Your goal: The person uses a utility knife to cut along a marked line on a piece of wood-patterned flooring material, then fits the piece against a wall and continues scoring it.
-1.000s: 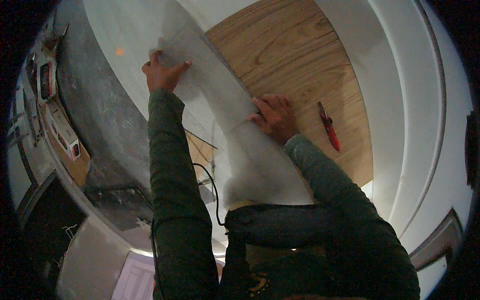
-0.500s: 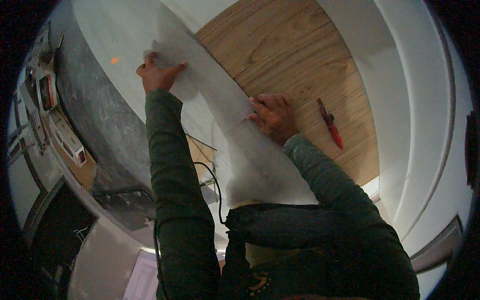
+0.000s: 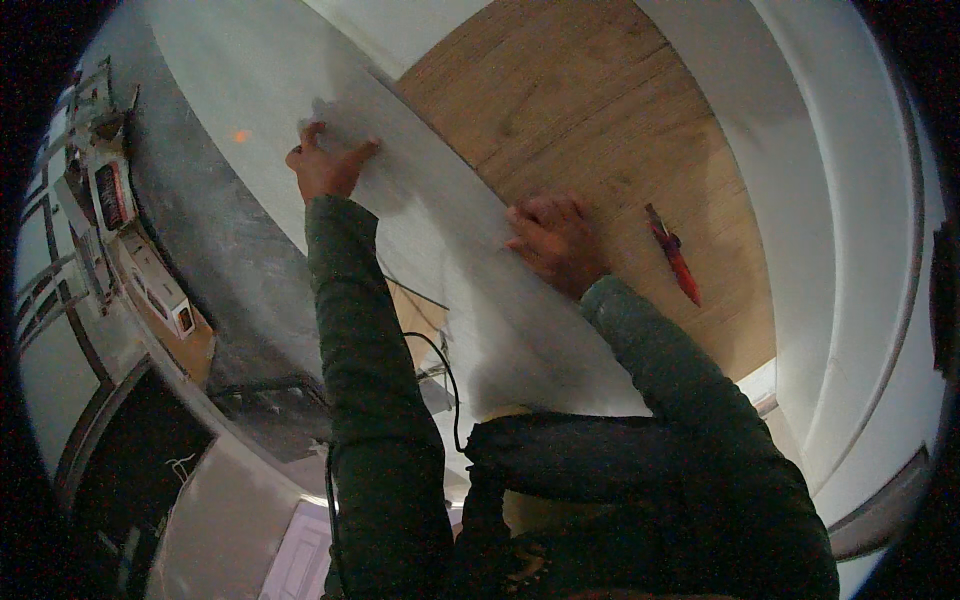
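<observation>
A pale grey sheet or board [image 3: 450, 220] runs diagonally away from me, its long edge against a wood-grain surface [image 3: 590, 110]. On the pale sheet my left hand [image 3: 330, 168] rests with thumb and fingers spread, holding nothing. My right hand [image 3: 555, 245] sits where the sheet meets the wood grain. Its fingers are curled in toward the thumb at that edge; what lies between them, if anything, is hidden. To the right of this hand a red utility knife [image 3: 675, 258] lies on the wood grain, apart from both hands.
A dark grey surface [image 3: 230, 210] lies left of the sheet, with small boxes [image 3: 155, 285] beyond it. A black cable [image 3: 450, 375] hangs beside my left forearm. Curved white panels [image 3: 800, 200] border the right side. A small orange spot [image 3: 241, 136] marks the sheet.
The whole view has shifted slightly, carrying things right and down. A short cross seam that showed beside my right fingers is no longer visible. My left hand stays spread on the sheet.
</observation>
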`<state>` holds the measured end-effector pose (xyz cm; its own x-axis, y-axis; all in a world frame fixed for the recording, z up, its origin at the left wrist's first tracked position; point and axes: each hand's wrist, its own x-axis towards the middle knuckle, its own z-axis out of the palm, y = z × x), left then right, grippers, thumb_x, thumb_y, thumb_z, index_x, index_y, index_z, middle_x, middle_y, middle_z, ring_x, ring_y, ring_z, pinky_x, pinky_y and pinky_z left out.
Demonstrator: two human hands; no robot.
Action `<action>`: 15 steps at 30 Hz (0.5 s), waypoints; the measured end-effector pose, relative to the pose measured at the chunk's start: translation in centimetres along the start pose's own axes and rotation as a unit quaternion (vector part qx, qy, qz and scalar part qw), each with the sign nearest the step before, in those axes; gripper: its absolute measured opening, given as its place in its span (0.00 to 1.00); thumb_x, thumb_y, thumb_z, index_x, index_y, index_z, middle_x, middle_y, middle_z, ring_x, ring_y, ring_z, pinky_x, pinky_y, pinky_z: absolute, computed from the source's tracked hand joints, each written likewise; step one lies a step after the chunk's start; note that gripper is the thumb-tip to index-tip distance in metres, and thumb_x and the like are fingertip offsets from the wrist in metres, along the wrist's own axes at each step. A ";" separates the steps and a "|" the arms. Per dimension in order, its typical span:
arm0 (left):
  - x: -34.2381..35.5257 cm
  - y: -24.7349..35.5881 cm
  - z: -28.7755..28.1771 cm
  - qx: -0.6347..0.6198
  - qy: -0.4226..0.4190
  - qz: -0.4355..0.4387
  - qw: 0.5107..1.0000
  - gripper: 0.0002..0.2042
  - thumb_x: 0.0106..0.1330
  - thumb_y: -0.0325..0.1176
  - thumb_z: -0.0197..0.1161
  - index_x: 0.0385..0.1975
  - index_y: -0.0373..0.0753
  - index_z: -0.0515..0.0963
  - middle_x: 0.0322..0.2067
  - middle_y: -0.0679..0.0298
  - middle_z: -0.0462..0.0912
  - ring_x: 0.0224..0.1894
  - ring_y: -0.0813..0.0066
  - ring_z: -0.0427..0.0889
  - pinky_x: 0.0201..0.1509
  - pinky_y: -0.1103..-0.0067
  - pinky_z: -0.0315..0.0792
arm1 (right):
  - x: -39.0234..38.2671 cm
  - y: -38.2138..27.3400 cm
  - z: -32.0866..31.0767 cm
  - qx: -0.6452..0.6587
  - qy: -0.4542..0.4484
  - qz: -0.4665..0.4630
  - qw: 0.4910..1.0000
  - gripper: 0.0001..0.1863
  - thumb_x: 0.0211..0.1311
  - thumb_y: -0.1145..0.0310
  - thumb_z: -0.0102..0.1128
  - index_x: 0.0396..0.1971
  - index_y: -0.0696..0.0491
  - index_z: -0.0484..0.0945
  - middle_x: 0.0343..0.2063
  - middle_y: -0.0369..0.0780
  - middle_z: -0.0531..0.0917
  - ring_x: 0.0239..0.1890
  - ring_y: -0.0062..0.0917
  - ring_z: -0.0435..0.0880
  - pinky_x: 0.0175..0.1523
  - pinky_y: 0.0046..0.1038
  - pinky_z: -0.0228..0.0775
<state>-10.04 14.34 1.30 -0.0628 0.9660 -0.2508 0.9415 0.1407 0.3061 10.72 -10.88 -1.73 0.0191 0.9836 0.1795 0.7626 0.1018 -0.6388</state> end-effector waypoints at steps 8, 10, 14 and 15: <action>0.1 -0.1 -0.1 -0.043 -0.003 -0.010 0.999 0.42 0.35 0.44 0.81 0.56 0.44 0.69 0.57 0.49 0.61 0.55 0.50 0.73 0.60 0.66 0.71 | 0.0 -0.2 0.2 0.008 0.006 0.004 1.000 0.22 0.50 0.60 0.68 0.47 0.50 0.79 0.39 0.36 0.75 0.45 0.30 0.73 0.54 0.36 0.59; -0.2 0.6 0.0 -0.017 -0.002 -0.012 1.000 0.42 0.35 0.44 0.81 0.56 0.45 0.70 0.58 0.49 0.61 0.55 0.50 0.73 0.60 0.66 0.71 | -0.1 -0.1 0.2 0.008 -0.015 0.017 1.000 0.22 0.51 0.57 0.66 0.46 0.49 0.79 0.40 0.36 0.77 0.46 0.32 0.74 0.55 0.39 0.59; -0.2 0.7 -0.1 0.000 0.011 -0.004 1.000 0.40 0.36 0.45 0.80 0.54 0.45 0.70 0.57 0.49 0.61 0.54 0.49 0.74 0.60 0.66 0.71 | 0.0 -0.2 0.2 0.001 -0.021 0.019 1.000 0.22 0.52 0.53 0.65 0.45 0.48 0.79 0.41 0.36 0.78 0.48 0.33 0.74 0.56 0.42 0.60; -0.1 0.7 -0.1 -0.007 0.019 0.001 1.000 0.40 0.36 0.45 0.80 0.54 0.45 0.71 0.56 0.49 0.61 0.54 0.49 0.74 0.59 0.66 0.72 | 0.1 -0.2 0.0 0.001 -0.021 0.019 1.000 0.22 0.52 0.53 0.65 0.45 0.48 0.79 0.41 0.36 0.78 0.48 0.33 0.74 0.56 0.42 0.60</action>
<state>-9.42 14.33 1.62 -0.0735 0.9738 -0.2154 0.9367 0.1416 0.3202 10.55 -10.84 -1.60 0.0204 0.9921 0.1237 0.7601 0.0650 -0.6466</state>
